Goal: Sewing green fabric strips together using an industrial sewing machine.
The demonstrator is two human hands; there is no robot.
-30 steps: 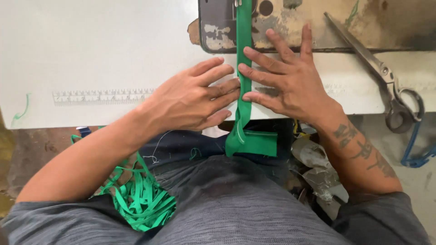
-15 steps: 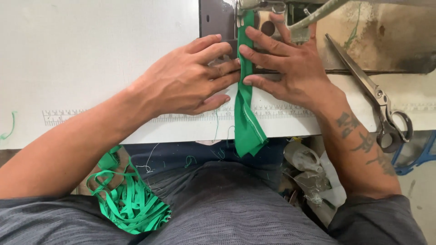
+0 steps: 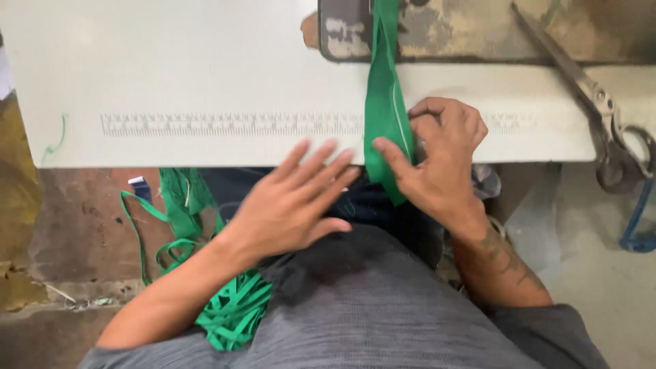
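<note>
Hands have drawn back toward the body since half a second ago: then both lay flat on the white table (image 3: pixel 205 82) up by the worn metal plate (image 3: pixel 437 31), pressing the green strip (image 3: pixel 385 102) from either side; now they sit at the table's near edge. The left hand (image 3: pixel 294 205) has come off the strip altogether (fingers spread wide and flat, holding nothing), hovering over the edge just left of the strip. The right hand (image 3: pixel 441 160) has curled: its thumb lies across the strip's lower end while the bent fingers close in from the right, pinching the cloth. The strip runs from under the plate straight down the table, across the printed ruler (image 3: pixel 225 124), and its tail hangs over the edge below the right thumb. A heap of green bands (image 3: pixel 232 311) rests by the lap at left. Scissors (image 3: pixel 601 116) lie at the right end of the table, well apart from both hands.
</note>
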